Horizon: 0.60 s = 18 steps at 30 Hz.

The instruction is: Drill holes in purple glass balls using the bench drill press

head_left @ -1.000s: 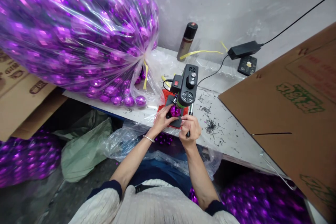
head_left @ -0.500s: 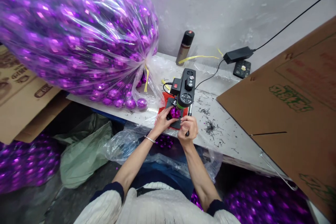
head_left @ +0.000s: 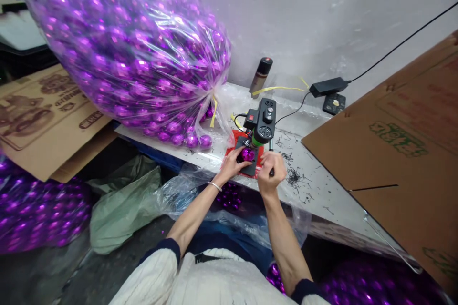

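A shiny purple ball (head_left: 248,154) sits on the black base of a small bench press machine (head_left: 265,119), under its green-ringed head. My left hand (head_left: 232,164) holds the ball from the left side, thumb in front and fingers behind. My right hand (head_left: 272,171) is wrapped round the black-ended lever (head_left: 272,172) on the machine's right side. Beneath the machine lies a red cloth or sheet (head_left: 231,152). A big clear bag of purple balls (head_left: 143,57), tied with a yellow strip, rests on the table left of the machine.
A dark-capped spray can (head_left: 261,76) and a black power adapter (head_left: 329,86) stand behind the machine. Small black bits (head_left: 294,177) litter the white table (head_left: 318,195). Cardboard boxes (head_left: 404,152) flank both sides. More purple balls (head_left: 229,196) lie below the table edge.
My right hand has moved outward and right with the lever, its fist turned. My left hand stays at the ball. The whole view has shifted slightly.
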Motion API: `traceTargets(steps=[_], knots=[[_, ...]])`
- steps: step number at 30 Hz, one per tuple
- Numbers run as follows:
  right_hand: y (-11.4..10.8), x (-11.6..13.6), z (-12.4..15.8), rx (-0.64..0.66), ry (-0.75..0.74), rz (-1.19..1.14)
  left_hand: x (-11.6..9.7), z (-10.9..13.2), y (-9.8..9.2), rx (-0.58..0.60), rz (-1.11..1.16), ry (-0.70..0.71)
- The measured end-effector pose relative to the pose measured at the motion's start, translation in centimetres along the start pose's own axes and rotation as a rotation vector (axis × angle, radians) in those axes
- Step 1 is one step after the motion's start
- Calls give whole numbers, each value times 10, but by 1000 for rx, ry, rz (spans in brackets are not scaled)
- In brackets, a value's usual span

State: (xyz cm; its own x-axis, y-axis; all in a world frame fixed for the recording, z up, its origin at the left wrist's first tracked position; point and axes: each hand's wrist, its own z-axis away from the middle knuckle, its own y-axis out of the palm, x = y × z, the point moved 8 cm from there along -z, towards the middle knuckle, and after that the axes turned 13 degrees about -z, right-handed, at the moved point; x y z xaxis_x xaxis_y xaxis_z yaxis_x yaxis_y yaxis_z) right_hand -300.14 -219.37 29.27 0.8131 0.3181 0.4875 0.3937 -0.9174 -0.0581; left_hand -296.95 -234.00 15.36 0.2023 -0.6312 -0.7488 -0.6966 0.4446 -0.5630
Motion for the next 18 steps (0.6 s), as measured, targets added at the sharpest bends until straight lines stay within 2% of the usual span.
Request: traceTargets(steps=[2,4,8,10,12,15,17,18], knots=[[-1,6,-18,0,109,20,-1,10,-9,-68,-26,3],[-1,10,-28,12,164,33,-6,33,-22,-125,-94,53],[1,13,-23,31,129,24,-27,85,-36,-58,-288,262],[3,12,-16,38,96,19,-29,83,-45,-49,-337,292],[3,12,-12,35,76,15,-19,48,-62,-119,-357,218],[3,13,-11,38,75,7,19,-43,-96,-251,-425,-68],[4,13,-12,54,78,5,49,-101,-107,-204,-441,-244],[4,13,-12,63,77,4,58,-125,-108,-149,-414,-249]])
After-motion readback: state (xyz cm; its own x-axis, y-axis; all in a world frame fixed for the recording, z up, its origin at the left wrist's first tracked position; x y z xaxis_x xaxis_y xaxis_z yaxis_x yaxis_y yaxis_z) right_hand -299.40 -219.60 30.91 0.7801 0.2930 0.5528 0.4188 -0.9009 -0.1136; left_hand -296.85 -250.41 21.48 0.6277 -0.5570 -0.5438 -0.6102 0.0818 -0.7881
